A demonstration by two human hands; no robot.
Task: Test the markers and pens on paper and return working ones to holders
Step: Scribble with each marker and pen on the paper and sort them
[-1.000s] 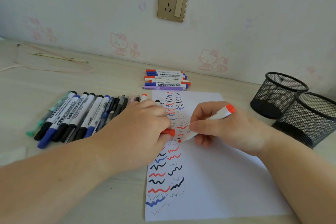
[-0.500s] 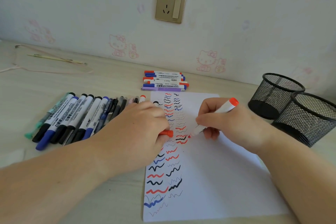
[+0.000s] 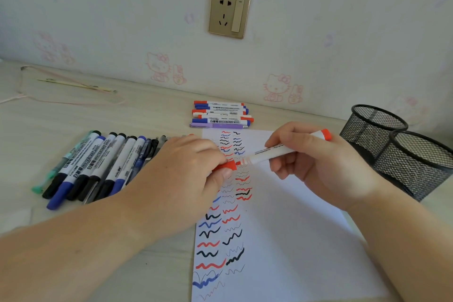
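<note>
My right hand (image 3: 316, 162) grips a white marker with red ends (image 3: 277, 152), held level just above the white paper (image 3: 294, 228). Its red tip points left at the red cap (image 3: 224, 167), which my left hand (image 3: 186, 176) pinches over the paper's left side; tip and cap nearly touch. The paper carries columns of red, blue and black squiggles. A row of several markers and pens (image 3: 98, 164) lies left of the paper, partly hidden by my left hand. Two black mesh holders (image 3: 372, 130) (image 3: 416, 164) stand at the right.
A small stack of several whiteboard markers and a purple pen (image 3: 220, 115) lies behind the paper near the wall. A thin stick and a pink cord (image 3: 73, 91) lie at the far left. A wall socket (image 3: 229, 12) sits above the desk.
My right hand lifted the marker's tip off the paper after drawing a red squiggle and swung it level toward the cap in my left hand.
</note>
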